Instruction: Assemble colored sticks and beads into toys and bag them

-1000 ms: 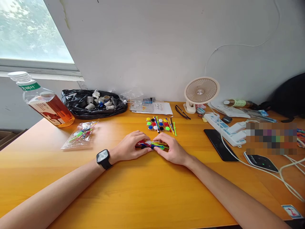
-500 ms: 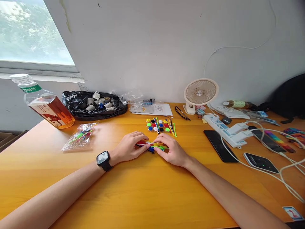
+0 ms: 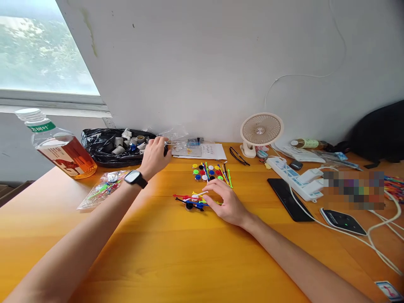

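Observation:
My left hand point(image 3: 155, 155), with a black watch on the wrist, is stretched out to the back of the table beside the black plastic bag point(image 3: 104, 145) of small rolls, its fingers curled on something dark I cannot make out. My right hand point(image 3: 224, 200) rests on the table with fingers bent over the right end of a small cluster of coloured sticks and discs point(image 3: 192, 199). Behind it lie more coloured discs and sticks point(image 3: 211, 171) in rows.
A bottle of amber liquid point(image 3: 59, 145) stands at the left, near a clear bag of coloured pieces point(image 3: 101, 187). Papers point(image 3: 202, 150), glasses point(image 3: 238, 155), a small fan point(image 3: 260, 131), a power strip point(image 3: 293, 176) with cables and phones point(image 3: 289, 193) fill the back right.
My left hand left the cluster of sticks and reached back left to the black bag. My right hand stayed on the cluster, which now lies uncovered.

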`<state>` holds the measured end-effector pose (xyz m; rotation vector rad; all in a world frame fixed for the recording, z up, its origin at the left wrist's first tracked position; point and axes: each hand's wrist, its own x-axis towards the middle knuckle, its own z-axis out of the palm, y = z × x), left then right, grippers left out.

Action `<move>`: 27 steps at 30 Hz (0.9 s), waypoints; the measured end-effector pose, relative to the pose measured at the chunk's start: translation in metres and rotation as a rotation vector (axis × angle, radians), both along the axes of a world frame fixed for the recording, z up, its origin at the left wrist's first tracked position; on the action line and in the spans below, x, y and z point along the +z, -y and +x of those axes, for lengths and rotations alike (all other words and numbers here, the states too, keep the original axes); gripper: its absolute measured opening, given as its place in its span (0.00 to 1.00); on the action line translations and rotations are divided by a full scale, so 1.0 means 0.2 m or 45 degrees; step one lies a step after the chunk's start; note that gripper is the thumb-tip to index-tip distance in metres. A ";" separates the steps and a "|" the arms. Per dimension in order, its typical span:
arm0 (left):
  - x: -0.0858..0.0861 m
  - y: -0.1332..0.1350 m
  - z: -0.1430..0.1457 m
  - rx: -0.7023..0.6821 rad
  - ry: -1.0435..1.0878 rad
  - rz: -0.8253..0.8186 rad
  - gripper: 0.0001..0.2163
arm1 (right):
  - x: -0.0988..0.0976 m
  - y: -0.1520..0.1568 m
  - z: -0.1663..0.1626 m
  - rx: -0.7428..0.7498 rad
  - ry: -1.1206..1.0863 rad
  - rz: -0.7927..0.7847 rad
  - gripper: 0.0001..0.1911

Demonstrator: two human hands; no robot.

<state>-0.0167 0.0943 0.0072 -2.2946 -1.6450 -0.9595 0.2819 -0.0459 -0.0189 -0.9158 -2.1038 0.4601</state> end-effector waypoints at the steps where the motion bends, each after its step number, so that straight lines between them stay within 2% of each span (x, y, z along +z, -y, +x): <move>1: 0.00 -0.06 -0.01 0.086 0.019 0.003 0.23 | 0.01 0.00 -0.01 -0.001 -0.006 0.007 0.05; 3: -0.01 -0.15 0.00 0.173 0.025 -0.023 0.26 | 0.05 -0.01 -0.01 0.002 -0.017 0.023 0.05; 4: -0.01 -0.19 0.00 0.189 0.025 -0.029 0.24 | 0.07 -0.01 -0.02 0.005 -0.022 0.034 0.05; 7: 0.03 -0.25 0.02 0.236 0.128 0.075 0.12 | 0.13 -0.01 0.00 -0.007 -0.041 0.081 0.05; 11: 0.22 -0.25 0.01 0.332 0.508 0.431 0.09 | 0.27 -0.04 0.06 -0.097 -0.116 0.165 0.04; 14: 0.38 -0.17 0.02 0.170 0.756 0.546 0.10 | 0.43 -0.11 0.09 -0.206 -0.172 0.231 0.07; 15: 0.43 -0.13 0.03 0.089 0.794 0.529 0.10 | 0.50 -0.14 0.09 -0.244 -0.189 0.239 0.10; 17: 0.50 -0.03 0.05 -0.113 0.761 0.370 0.09 | 0.62 -0.21 0.08 -0.283 -0.227 0.205 0.17; 20: 0.53 0.14 0.12 -0.313 0.625 0.112 0.11 | 0.76 -0.28 0.03 -0.239 -0.275 -0.011 0.31; 23: 0.52 0.27 0.18 -0.414 0.452 -0.129 0.21 | 0.78 -0.31 -0.05 -0.028 -0.260 -0.345 0.36; 25: 0.49 0.31 0.20 -0.453 0.411 -0.231 0.25 | 0.74 -0.33 -0.10 0.124 -0.189 -0.545 0.37; 27: 0.46 0.31 0.19 -0.476 0.387 -0.302 0.26 | 0.69 -0.34 -0.11 0.236 -0.067 -0.691 0.33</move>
